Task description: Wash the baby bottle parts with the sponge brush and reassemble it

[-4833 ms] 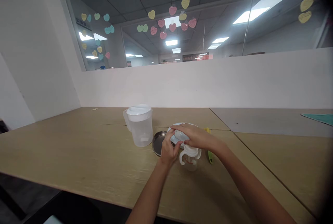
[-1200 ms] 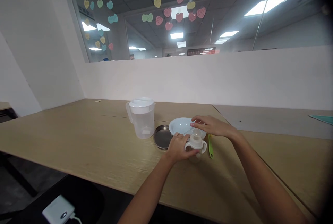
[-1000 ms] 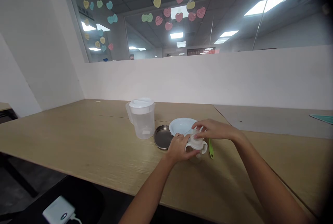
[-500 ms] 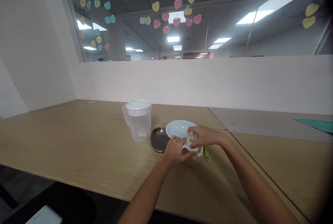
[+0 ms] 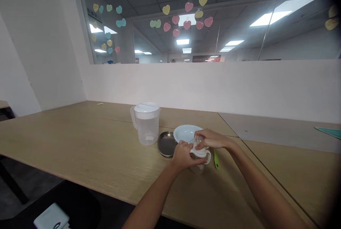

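A clear baby bottle (image 5: pixel 197 168) with a white collar and white side handles stands on the table before me. My left hand (image 5: pixel 183 156) is wrapped round its left side at the collar and handle, thumb across the front. My right hand (image 5: pixel 211 139) closes over the bottle's clear domed cap (image 5: pixel 198 138) from above, fingers pinching its sides. Whether the cap is seated or loose I cannot tell. Just behind the hands lies a pale blue-white plate (image 5: pixel 186 129). A green handle (image 5: pixel 216 159) sticks out to the right of the bottle; its other end is hidden.
A lidded clear pitcher (image 5: pixel 147 126) stands to the left, with a round dark metal pan (image 5: pixel 166 145) beside it. At the far right lies a teal item (image 5: pixel 329 132). A white device (image 5: pixel 52 216) rests below the table's front edge at lower left.
The view has turned slightly left, so everything sits a little farther right. Both hands stay on the bottle; the left thumb reaches farther across its front.
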